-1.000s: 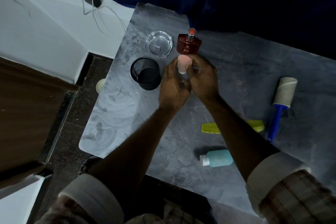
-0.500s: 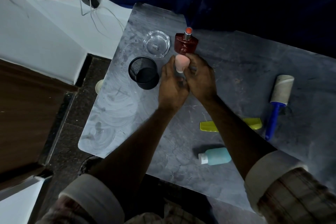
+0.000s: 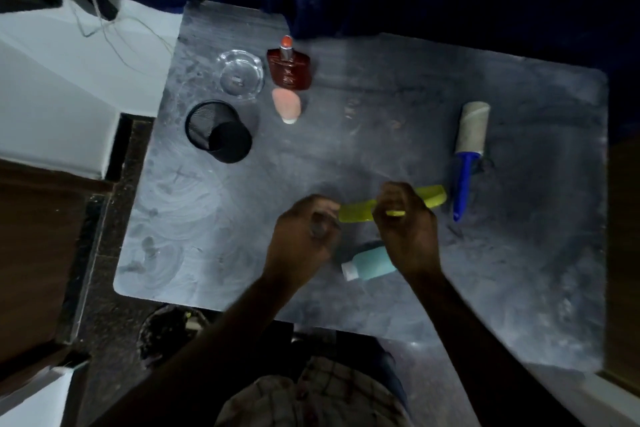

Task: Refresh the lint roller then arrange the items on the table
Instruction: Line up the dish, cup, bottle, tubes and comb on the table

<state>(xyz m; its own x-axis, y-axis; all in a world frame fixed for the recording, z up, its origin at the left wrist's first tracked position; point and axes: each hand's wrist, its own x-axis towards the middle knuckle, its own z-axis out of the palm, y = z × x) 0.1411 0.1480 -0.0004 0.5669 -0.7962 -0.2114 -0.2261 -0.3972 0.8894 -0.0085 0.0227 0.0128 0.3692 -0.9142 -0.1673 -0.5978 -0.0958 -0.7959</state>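
Left edge: the grey marbled tabletop (image 3: 398,156) ends at a rounded near-left corner, with dark floor and a white ledge beyond it; the near-left stretch of the tabletop is bare.
Black mesh cup (image 3: 219,131): upright near the left edge, just in front of my clear glass ashtray (image 3: 241,75), the two a little apart.
Dark red perfume bottle with orange cap (image 3: 289,70): just right of the ashtray, close to the far edge.
Pink egg-shaped sponge (image 3: 286,105): lying just in front of the perfume bottle, its pale end toward me, nothing touching it.
My left hand (image 3: 304,236): curled loosely closed at the left end of the yellow-green plastic comb (image 3: 355,212); the blur keeps me from telling whether it grips the comb.
My right hand (image 3: 407,225): closed around the comb's middle, fingers wrapped over it, the comb's right end poking out past my knuckles.
Teal squeeze bottle with white cap (image 3: 369,263): lying on its side between my wrists, cap pointing left, partly under my right hand.
Open middle: a wide bare strip runs between the sponge and my hands.
Lint roller with blue handle and grey paper roll (image 3: 468,149): flat on the tabletop right of the comb, roll pointing away from me, handle tip just beside the comb's right end but apart from it.
Right edge: bare tabletop from the roller out to the rounded far-right corner.
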